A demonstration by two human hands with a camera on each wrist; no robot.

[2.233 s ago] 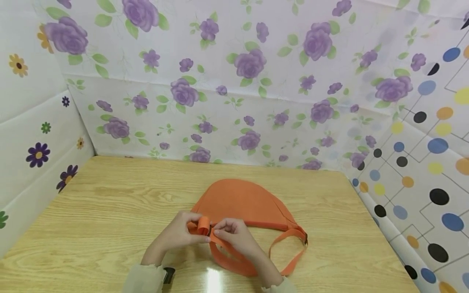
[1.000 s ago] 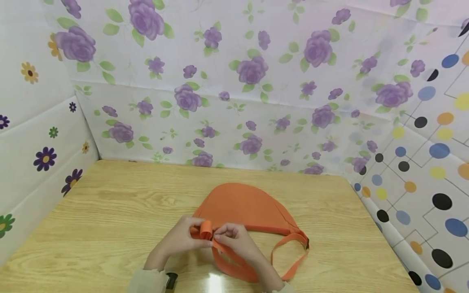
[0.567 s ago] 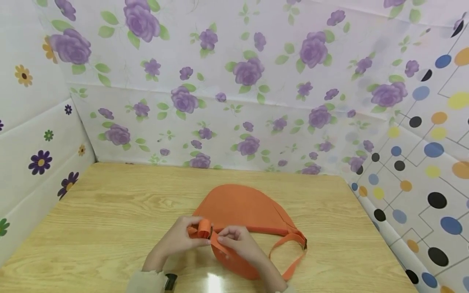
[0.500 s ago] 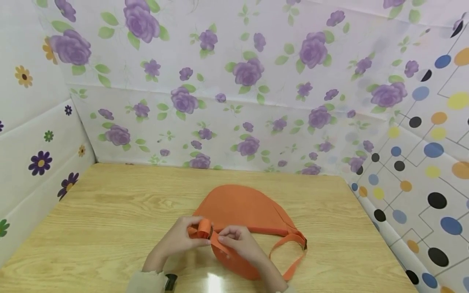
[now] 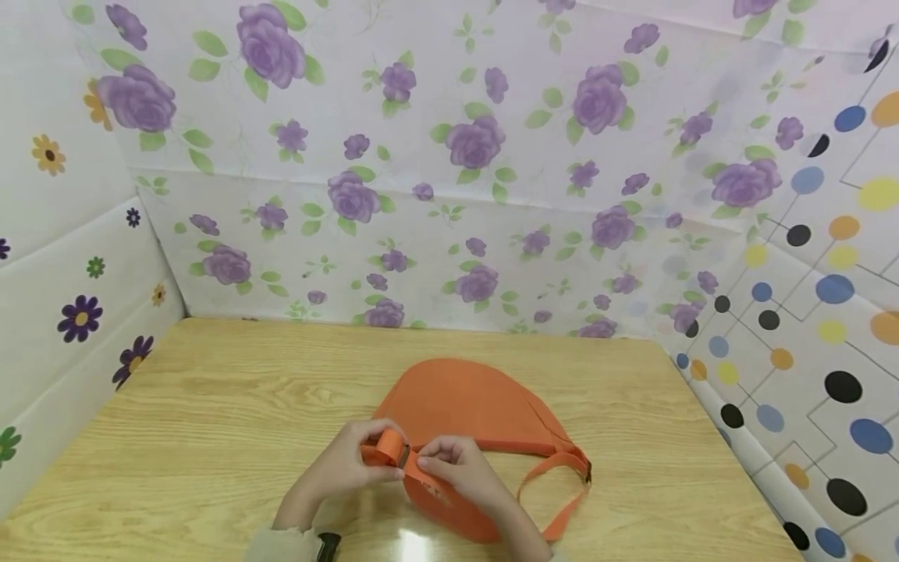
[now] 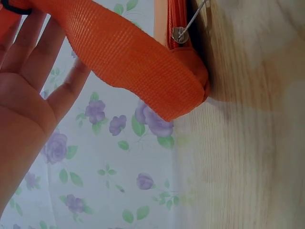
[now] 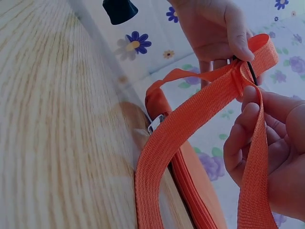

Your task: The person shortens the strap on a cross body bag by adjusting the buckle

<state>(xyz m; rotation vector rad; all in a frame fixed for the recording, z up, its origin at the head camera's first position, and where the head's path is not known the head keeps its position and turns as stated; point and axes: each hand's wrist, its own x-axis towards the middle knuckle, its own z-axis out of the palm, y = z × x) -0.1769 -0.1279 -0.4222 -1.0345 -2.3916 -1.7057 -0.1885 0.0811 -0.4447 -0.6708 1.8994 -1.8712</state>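
An orange sling bag (image 5: 463, 402) lies flat on the table, its zipped edge towards me. My left hand (image 5: 344, 460) holds the bag's strap at a dark slider buckle (image 7: 252, 74), with its thumb at the buckle in the right wrist view. A loop of webbing (image 5: 389, 445) stands up beside the buckle. Right of it, my right hand (image 5: 460, 468) pinches the strap between thumb and fingers, close to the buckle. In the left wrist view the strap (image 6: 133, 57) runs from the left hand's fingers down to the bag's end, near a metal zipper pull (image 6: 180, 34).
The wood-grain table (image 5: 232, 390) meets a back wall of purple-flowered sheeting (image 5: 477, 218). Patterned sheets also close off both sides. Another stretch of strap (image 5: 555, 460) curves out from the bag's right end. A black band (image 5: 328, 546) shows at the left sleeve.
The right hand has shifted slightly right from the buckle, still pinching the strap, and the strap between the hands shows flatter and wider. The webbing loop has tilted a little. The bag stays put.
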